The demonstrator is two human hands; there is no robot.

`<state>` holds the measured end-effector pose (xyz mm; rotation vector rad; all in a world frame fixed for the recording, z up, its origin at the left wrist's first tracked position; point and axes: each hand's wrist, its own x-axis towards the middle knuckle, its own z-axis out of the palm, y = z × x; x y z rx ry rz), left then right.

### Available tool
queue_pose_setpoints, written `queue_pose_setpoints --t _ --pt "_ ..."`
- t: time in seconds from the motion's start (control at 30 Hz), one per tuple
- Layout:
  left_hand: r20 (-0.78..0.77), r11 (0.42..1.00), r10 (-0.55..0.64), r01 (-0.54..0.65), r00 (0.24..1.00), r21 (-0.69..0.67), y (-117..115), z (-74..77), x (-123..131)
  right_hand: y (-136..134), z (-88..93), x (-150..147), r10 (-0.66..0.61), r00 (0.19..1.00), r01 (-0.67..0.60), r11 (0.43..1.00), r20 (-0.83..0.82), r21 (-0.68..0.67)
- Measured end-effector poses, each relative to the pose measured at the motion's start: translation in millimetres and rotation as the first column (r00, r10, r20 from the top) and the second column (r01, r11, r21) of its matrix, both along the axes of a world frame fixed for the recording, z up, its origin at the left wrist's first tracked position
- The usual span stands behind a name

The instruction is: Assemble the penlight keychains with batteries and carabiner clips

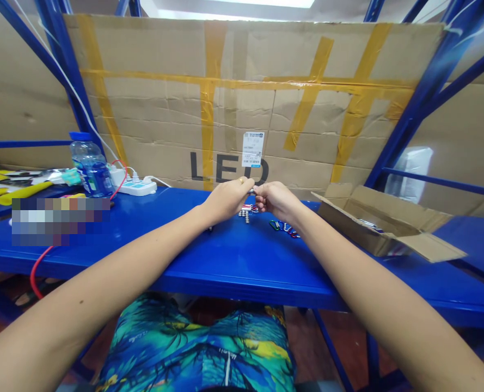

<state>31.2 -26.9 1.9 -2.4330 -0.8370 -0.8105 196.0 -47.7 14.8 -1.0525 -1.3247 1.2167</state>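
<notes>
My left hand and my right hand meet above the blue table, both closed with fingertips pinched together. Between the fingertips a small silvery metal piece shows; its exact kind is too small to make out. Just below the hands, several small silver metal pieces stand in short rows on the table. Behind them lie red and silver slim pieces, partly hidden by my fingers. Near my right wrist, several coloured carabiners in green, blue and red lie in a line, the last partly covered by my forearm.
At the right stands an open cardboard box with something shiny inside. A blue-capped bottle and a white power strip sit at the left back. Yellow-handled tools lie far left. A large cardboard sheet closes the back.
</notes>
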Motion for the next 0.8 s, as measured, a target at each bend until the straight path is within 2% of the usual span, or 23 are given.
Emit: queue_pose_setpoints --t 0.13,0.23,0.33,0.47,0.8 --pt "0.113 0.998 -0.057 0.057 0.992 0.002 0.5 0.9 2.8 0.4 0.2 1.2 -0.032 0.999 0.031 0.998 0.027 0.062" --pt "0.121 0.998 -0.062 0.064 0.991 -0.009 4.4 1.3 4.7 1.3 -1.1 2.7 -0.055 0.996 0.045 0.991 0.071 0.129" --pt "0.068 0.999 -0.02 0.022 0.998 -0.036 5.5 2.2 4.8 1.9 -2.7 3.0 -0.072 0.992 0.055 0.985 0.101 0.163" --pt "0.006 0.993 0.089 -0.088 0.996 -0.081 0.2 2.3 3.3 1.7 -4.5 1.2 -0.035 0.994 0.021 0.99 0.103 0.14" --pt "-0.126 0.971 0.093 -0.062 0.988 0.231 5.3 -3.0 3.1 -4.1 1.4 -1.6 0.039 0.997 -0.046 0.994 -0.073 -0.099"
